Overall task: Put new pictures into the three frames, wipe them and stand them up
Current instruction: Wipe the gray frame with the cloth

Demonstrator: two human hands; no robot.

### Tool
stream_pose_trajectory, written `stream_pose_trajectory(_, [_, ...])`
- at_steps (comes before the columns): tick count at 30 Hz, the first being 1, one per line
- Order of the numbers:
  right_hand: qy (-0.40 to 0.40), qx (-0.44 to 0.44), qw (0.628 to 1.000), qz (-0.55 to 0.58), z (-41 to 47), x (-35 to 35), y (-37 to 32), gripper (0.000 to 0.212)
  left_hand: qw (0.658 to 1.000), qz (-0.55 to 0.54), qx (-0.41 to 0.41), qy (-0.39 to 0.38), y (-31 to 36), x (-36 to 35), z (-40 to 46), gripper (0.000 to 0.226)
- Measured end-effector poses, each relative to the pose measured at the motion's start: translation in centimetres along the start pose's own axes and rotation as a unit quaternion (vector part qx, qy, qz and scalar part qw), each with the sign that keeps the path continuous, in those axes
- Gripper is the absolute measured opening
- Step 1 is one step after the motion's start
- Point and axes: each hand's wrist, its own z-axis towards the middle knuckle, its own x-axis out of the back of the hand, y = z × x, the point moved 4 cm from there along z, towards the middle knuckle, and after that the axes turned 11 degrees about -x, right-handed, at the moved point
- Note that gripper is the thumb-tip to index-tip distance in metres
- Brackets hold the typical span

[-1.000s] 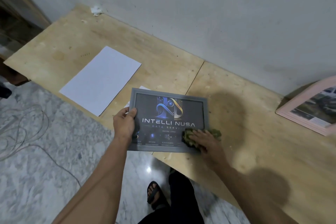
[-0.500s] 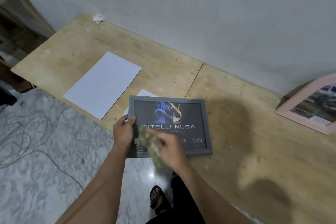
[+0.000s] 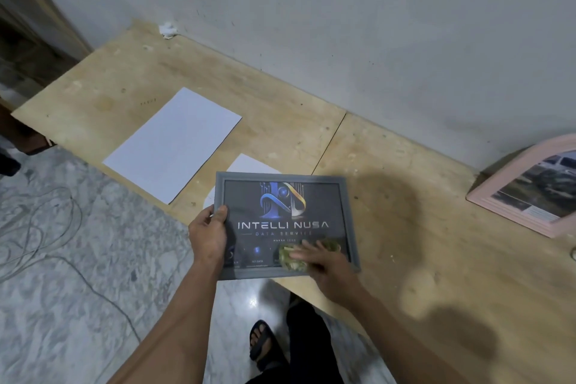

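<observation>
Left grip (image 3: 208, 237) clamps grey frame (image 3: 285, 224) by its left edge, held over worktop (image 3: 420, 227) front edge. Right grip (image 3: 324, 262) presses green cloth (image 3: 291, 257) on my frame's lower right glass.

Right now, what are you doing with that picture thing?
A person is cleaning a grey picture frame that holds an "Intelli Nusa" poster. The left hand grips the frame's left edge, holding it over the front edge of the plywood table. The right hand presses a green cloth on the glass near the bottom right. A pink frame with a photo leans against the wall at the right. Two white paper sheets lie flat on the table.
</observation>
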Motion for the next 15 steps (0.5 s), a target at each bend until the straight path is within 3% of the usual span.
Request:
stream_pose_trajectory(2, [-0.079,-0.073,0.991,0.080,-0.4,2.0,-0.5,0.059,1.000,0.015,-0.002,-0.013,-0.2,-0.1,0.0,0.016])
stream_pose_trajectory(4, [-0.074,-0.113,0.985,0.111,1.0,5.1,-1.5,0.055,1.000,0.019,-0.004,-0.014,-0.1,-0.2,-0.2,0.016])
stream_pose_trajectory(6, [0.037,-0.105,0.983,0.144,3.0,8.3,-2.8,0.048,1.000,0.002,0.000,0.007,0.1,-0.3,-0.2,0.012])
stream_pose_trajectory(8, [0.156,-0.057,0.983,0.079,4.8,9.4,-3.6,0.043,0.999,-0.020,0.001,0.030,0.5,-0.4,0.0,0.011])
stream_pose_trajectory(11, [0.202,-0.063,0.970,0.118,6.4,7.9,-3.0,0.041,0.999,-0.015,-0.020,0.030,1.1,-0.6,0.5,0.010])
stream_pose_trajectory(13, [0.239,-0.094,0.931,0.258,6.5,7.6,-3.2,0.041,0.999,-0.008,-0.035,0.024,1.6,-0.5,0.7,0.008])
stream_pose_trajectory(15, [0.266,-0.131,0.834,0.465,6.7,8.3,-2.9,0.038,0.999,-0.002,-0.044,0.028,1.9,-0.1,0.8,0.009])
